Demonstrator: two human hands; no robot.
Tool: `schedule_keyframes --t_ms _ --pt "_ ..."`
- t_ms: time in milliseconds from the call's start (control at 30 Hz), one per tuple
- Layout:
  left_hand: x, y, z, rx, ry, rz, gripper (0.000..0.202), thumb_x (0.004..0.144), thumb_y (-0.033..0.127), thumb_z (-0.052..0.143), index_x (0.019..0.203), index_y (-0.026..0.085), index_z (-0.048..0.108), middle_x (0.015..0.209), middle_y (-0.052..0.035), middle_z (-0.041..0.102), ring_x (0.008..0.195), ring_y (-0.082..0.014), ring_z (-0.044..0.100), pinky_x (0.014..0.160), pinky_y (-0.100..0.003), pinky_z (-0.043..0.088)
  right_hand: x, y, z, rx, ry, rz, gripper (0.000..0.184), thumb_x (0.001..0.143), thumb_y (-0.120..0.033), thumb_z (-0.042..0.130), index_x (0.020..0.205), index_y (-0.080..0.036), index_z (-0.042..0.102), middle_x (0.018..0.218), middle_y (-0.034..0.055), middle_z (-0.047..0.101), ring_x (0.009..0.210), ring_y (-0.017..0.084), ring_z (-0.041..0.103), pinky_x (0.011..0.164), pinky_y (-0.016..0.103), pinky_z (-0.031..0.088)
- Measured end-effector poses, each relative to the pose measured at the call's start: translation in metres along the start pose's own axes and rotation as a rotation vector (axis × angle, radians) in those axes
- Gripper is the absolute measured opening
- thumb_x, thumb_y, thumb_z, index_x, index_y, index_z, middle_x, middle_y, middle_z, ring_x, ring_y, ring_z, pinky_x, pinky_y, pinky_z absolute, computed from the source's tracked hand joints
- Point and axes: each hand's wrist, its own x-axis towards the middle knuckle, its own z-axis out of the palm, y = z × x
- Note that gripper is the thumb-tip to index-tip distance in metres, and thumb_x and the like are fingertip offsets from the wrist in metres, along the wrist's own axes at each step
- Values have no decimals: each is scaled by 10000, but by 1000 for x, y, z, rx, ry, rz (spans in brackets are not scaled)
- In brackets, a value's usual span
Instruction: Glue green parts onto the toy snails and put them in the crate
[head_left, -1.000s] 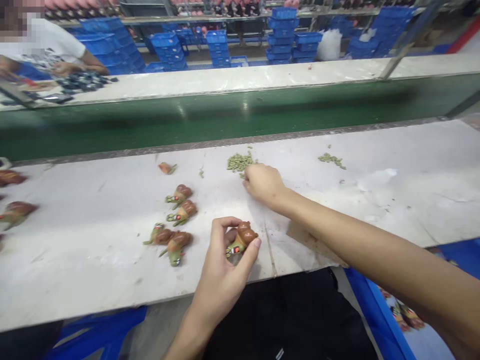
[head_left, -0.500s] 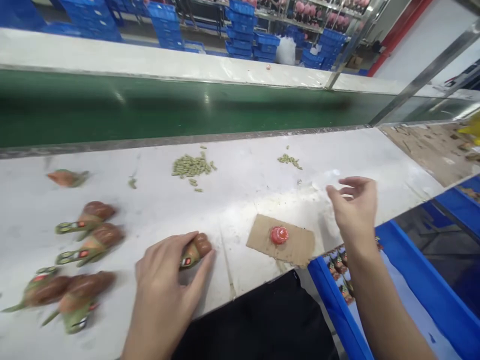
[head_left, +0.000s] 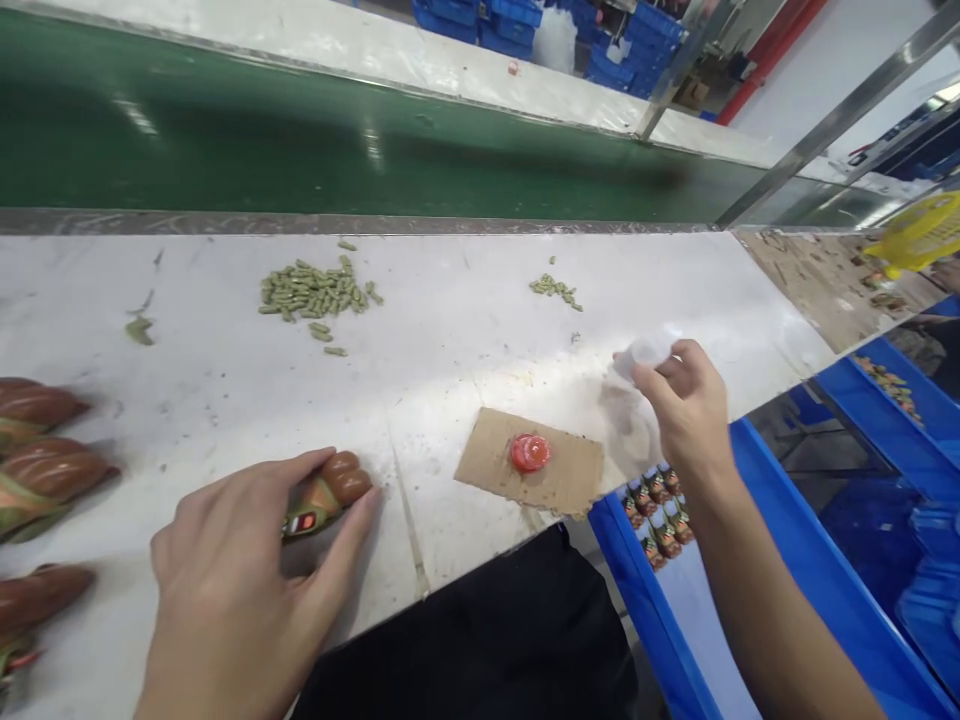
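Note:
My left hand [head_left: 232, 590] rests on the white worktable [head_left: 465, 340] near its front edge, fingers wrapped round a small brown-and-green toy figure [head_left: 330, 492]. My right hand [head_left: 686, 410] hovers at the table's right side, fingers pinched on a clear plastic bag [head_left: 637, 400] that hangs down from it. A red round piece [head_left: 530, 452] lies on a scrap of cardboard [head_left: 532, 462] between the two hands. A pile of small green parts [head_left: 311, 292] lies farther back, with a smaller pile [head_left: 556, 290] to its right.
More brown-and-green toy figures [head_left: 41, 455] lie at the left edge. A green conveyor belt [head_left: 337, 150] runs behind the table. A blue bin [head_left: 750, 560] holding several finished figures stands low at the right. Blue crates are stacked far behind.
The view has swung right. My right hand left the green pile, moved to the table's right side and took hold of the clear bag. My left hand kept its figure.

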Motion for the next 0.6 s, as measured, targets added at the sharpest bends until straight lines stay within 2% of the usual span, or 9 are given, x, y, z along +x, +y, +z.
schedule_keyframes --t_ms 133,267,467,600 --pt "1 10 -3 55 -35 7 235 1080 469 636 1221 301 719 1072 -149 807 1146 -486 733 969 -593 498 -37 -19 -22 -143 -299 -108 176 979 -338 851 1129 -279 780 1027 58 858 910 261 824 785 364 658" --pt "0 11 -4 60 -13 27 255 1091 452 661 1247 262 730 1087 -163 817 1133 -490 725 969 -587 489 -59 -29 -35 -323 -497 -170 150 1026 -303 814 1176 -310 817 1067 50 840 913 262 808 740 349 653" --pt "1 14 -3 54 2 40 326 1105 474 664 1253 198 758 1077 -192 823 1137 -501 727 994 -598 499 -72 -27 -42 -373 -567 -89 160 1063 -325 792 1213 -289 835 949 44 794 700 214 748 525 297 584" --pt "6 20 -4 49 -58 -61 362 1073 552 605 1103 229 764 1020 -196 820 1044 -504 719 984 -620 482 -72 -30 -42 -362 -573 -96 163 1036 -311 816 1195 -285 842 943 46 785 688 209 736 532 292 603"
